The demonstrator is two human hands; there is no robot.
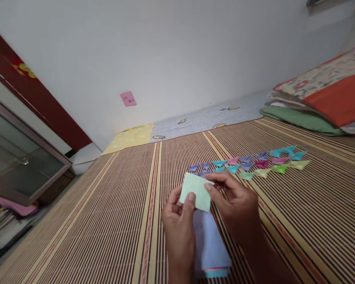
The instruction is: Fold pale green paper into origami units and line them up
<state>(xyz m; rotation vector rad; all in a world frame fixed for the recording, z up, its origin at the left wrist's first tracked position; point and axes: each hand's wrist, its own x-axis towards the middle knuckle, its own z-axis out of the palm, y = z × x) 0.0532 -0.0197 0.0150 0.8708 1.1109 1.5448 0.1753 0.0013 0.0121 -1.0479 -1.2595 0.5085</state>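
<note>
A pale green square of paper [198, 189] is held up between my two hands, with faint creases across it. My left hand [180, 221] pinches its lower left part, thumb on the front face and fingers behind. At the right edge my right hand [235, 199] grips it between thumb and fingers. Below the hands lies a stack of coloured paper [210, 240], pale blue on top, with pink and turquoise edges showing at the bottom. My left hand and forearm hide part of that stack.
Rows of several small folded paper shapes [262, 163] lie on the striped mat [121, 205] beyond my right hand. Folded bedding [337, 94] is piled at the right. A pink note [128, 99] is on the wall. A glass-fronted cabinet [23, 157] stands at the left.
</note>
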